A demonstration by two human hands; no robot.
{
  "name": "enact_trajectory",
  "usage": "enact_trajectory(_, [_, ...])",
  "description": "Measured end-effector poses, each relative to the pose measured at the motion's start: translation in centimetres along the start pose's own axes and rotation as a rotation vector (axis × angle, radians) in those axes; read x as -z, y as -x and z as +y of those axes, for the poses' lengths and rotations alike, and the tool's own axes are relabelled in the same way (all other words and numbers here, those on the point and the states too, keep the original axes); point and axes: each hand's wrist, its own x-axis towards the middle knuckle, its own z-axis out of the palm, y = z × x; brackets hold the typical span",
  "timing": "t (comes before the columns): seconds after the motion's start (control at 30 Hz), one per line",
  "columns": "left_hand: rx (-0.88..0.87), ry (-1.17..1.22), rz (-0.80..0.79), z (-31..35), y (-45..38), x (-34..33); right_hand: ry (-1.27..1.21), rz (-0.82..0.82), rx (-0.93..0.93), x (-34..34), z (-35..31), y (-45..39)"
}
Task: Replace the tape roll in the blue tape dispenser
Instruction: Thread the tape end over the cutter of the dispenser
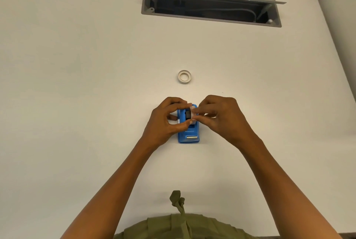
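The blue tape dispenser (189, 134) stands on the white table (96, 104), its metal cutter end toward me. Both hands meet over its far end. My left hand (165, 121) pinches a tape roll (189, 114) with a black hub from the left, thumb below and fingers above. My right hand (219, 117) grips the same roll from the right with its fingertips. The roll sits at or just above the dispenser's cradle; my fingers hide most of it. A second, whitish tape ring (184, 76) lies flat on the table a short way beyond the dispenser.
A grey cable hatch (211, 5) stands open in the table at the far side, with cables inside. The table's right edge (335, 46) runs diagonally. An olive garment with a knot (178, 200) shows at the near edge.
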Motion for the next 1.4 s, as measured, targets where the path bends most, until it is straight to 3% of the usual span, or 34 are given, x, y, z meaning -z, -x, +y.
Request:
enact_trajectory(0.17, [0.0, -0.006, -0.003, 0.0, -0.1, 0.1, 0.049, -0.03, 0.0, 0.1, -0.5, -0.4])
enact_trajectory(0.47, [-0.003, -0.016, 0.0, 0.2, 0.0, 0.1, -0.011, -0.172, -0.18, 0.4, -1.4, -2.0])
enact_trajectory(0.83, [0.003, -0.006, -0.007, 0.2, -0.1, 0.1, -0.041, -0.144, -0.133, 0.4, -0.9, -2.5])
enact_trajectory(1.4, [0.003, -0.006, -0.016, 0.5, -0.3, 0.2, -0.156, -0.312, -0.185, 1.0, -0.2, -2.9])
